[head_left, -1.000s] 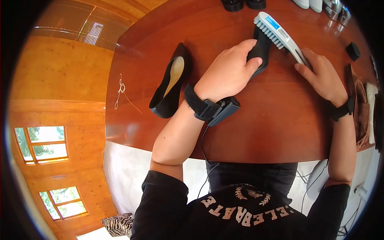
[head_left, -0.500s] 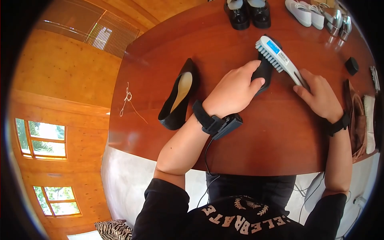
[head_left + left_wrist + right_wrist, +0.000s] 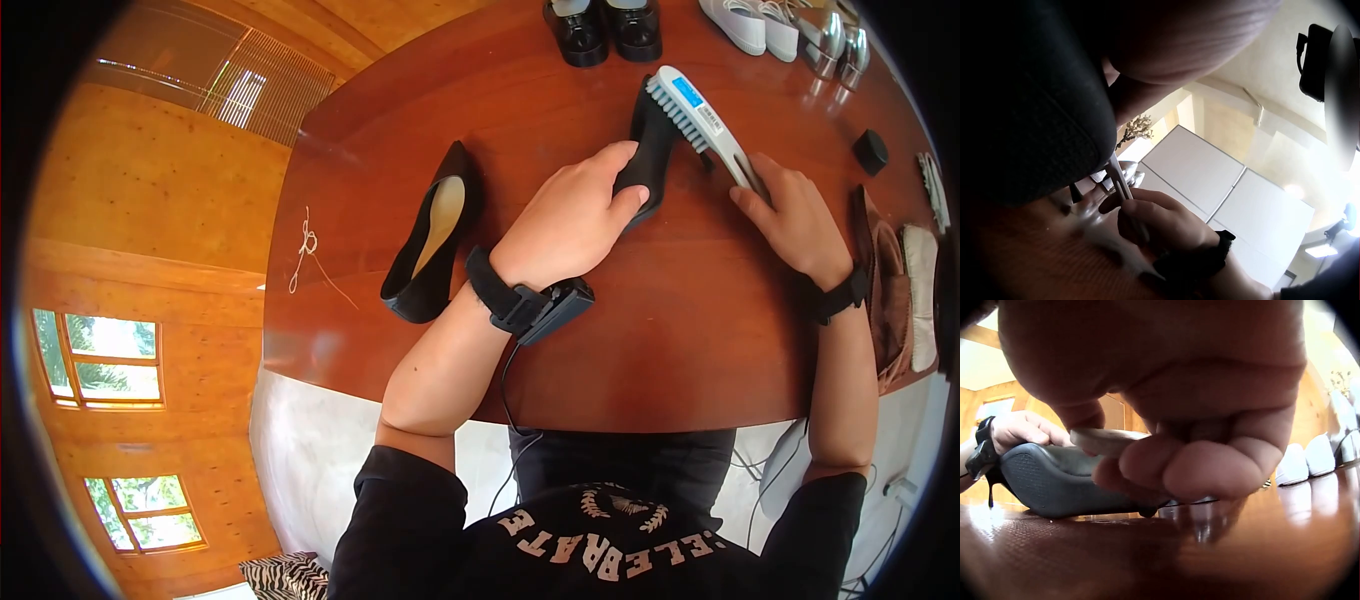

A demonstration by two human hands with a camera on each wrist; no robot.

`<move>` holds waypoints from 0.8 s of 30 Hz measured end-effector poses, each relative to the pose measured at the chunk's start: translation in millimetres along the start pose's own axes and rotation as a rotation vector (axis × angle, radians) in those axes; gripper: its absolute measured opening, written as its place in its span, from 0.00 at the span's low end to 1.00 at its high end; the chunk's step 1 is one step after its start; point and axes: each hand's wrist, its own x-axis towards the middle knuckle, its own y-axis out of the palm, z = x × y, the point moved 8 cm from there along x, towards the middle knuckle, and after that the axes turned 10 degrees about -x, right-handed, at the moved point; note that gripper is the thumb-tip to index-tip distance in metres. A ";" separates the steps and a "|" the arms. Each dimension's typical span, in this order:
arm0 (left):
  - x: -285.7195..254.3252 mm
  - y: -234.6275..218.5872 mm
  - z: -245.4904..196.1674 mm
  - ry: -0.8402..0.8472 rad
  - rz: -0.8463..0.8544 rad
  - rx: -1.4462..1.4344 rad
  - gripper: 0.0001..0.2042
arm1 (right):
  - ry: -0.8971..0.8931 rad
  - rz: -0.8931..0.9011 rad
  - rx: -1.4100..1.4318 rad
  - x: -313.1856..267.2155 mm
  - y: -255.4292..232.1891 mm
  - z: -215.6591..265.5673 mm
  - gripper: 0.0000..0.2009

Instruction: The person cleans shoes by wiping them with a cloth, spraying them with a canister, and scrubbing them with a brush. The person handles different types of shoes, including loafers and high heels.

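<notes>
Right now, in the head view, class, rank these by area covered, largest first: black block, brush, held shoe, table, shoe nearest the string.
1. Table
2. Shoe nearest the string
3. Brush and held shoe: look alike and partly covered, so unranked
4. Black block

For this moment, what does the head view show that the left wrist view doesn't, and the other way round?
Only the head view: the unheld black shoe, the knotted string, two windows and the brush bristles.

Only the left wrist view: large white panels, a lit lamp and a plant sprig.

Both share: the right hand holding the brush handle, the black strap on that wrist, and the silver shoes, blurred in the left wrist view.
</notes>
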 end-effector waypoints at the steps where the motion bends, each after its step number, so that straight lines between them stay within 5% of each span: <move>1: -0.2 0.3 -0.8 0.003 -0.002 0.011 0.18 | 0.016 -0.013 -0.020 -0.2 0.4 -3.7 0.17; 12: -7.0 7.7 -11.5 0.026 -0.042 0.135 0.19 | 0.036 -0.031 -0.014 1.9 -0.3 -9.7 0.17; 24: -20.8 29.4 -28.8 0.248 -0.079 0.394 0.19 | 0.102 -0.201 0.161 2.7 -11.3 -21.3 0.18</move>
